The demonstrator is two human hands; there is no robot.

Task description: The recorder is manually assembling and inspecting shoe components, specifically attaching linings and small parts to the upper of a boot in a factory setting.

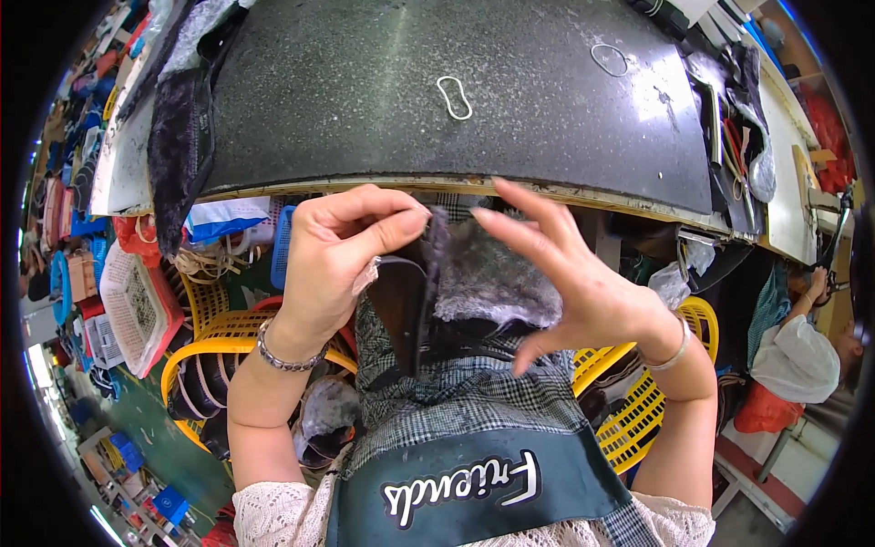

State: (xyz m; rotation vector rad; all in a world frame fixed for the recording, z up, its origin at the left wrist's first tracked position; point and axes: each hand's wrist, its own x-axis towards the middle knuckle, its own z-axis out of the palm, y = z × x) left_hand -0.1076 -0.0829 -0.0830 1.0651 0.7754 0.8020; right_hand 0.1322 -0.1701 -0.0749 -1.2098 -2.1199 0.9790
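My left hand [351, 242] pinches the top edge of a dark, fur-edged piece [401, 314] between thumb and fingers. The piece hangs upright in front of my apron, its smooth dark side toward the left. My right hand [583, 283] is open to the right of it, fingers spread and holding nothing. Between the hands, grey fluffy fur [499, 273] lies over my lap; I cannot tell whether it belongs to the held piece. Beyond my hands stands a black-topped table [365, 118], with a white elastic loop [467, 113] on it.
A thinner loop [625, 64] lies farther right on the table. Dark fur pieces [182, 137] hang over its left edge. Yellow baskets flank me, left [235, 346] and right [629, 433]. Scissors and tools [732, 150] hang at the right end. Another person [797, 360] sits at far right.
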